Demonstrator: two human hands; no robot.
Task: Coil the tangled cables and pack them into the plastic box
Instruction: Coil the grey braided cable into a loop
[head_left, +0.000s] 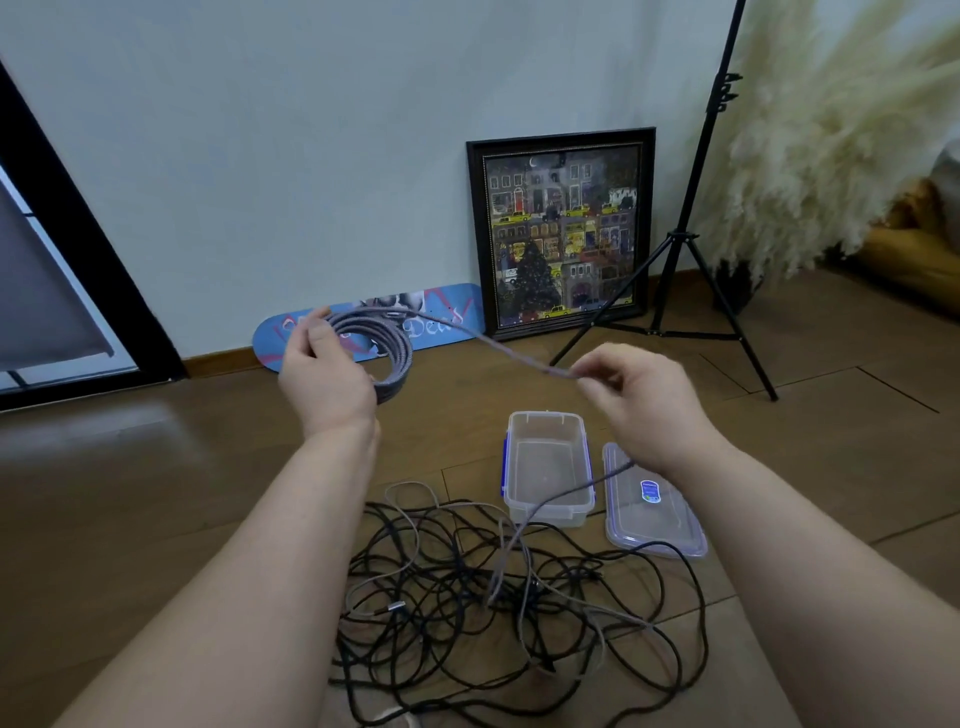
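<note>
I'm holding the coil (382, 353) in my left hand (327, 379), my right hand (639, 400) pinching the cable (498, 345) stretching between them, box (548, 512) below my right.

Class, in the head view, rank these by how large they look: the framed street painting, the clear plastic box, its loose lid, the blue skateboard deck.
1. Framed street painting.
2. Blue skateboard deck, partly hidden.
3. Clear plastic box and loose clear lid: alike, so unranked.
Both sit nearer the camera.
</note>
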